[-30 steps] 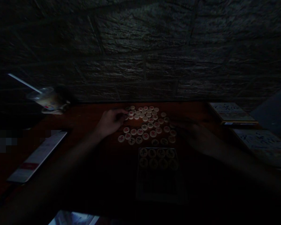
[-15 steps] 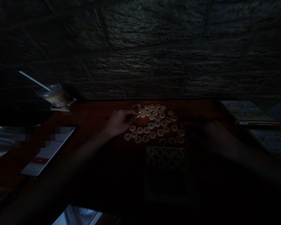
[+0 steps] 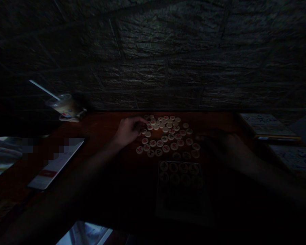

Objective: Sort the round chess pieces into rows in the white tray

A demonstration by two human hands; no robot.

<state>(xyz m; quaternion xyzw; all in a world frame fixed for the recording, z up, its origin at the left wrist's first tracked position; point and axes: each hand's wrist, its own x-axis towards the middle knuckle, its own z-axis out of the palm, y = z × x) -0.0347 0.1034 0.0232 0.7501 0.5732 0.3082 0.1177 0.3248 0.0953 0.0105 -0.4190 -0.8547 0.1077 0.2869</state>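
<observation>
Many round xiangqi pieces (image 3: 159, 143) with red or black characters lie spread on the dark wooden table; some are blank side up. At the left edge of the spread, my left hand (image 3: 127, 131) has its index finger stretched over the pieces and its thumb apart, close to a blank-faced piece (image 3: 148, 134). To the right of the pieces is my right hand (image 3: 228, 144), in deep shadow, fingers pointing toward them; their shape is too dark to read. Nearer me, a shallow tray (image 3: 156, 200) holds two rows of pieces.
A plastic drink cup (image 3: 66, 106) with a straw stands at the back left by the stone wall (image 3: 148, 75). A phone (image 3: 57, 166) lies on the left. Two flat boxes (image 3: 270, 124) with printed lids are at the right.
My left index finger and thumb have moved apart, and a blank-faced piece now shows near the thumb. Pieces beside that hand have shifted slightly. My right hand stays about where it was.
</observation>
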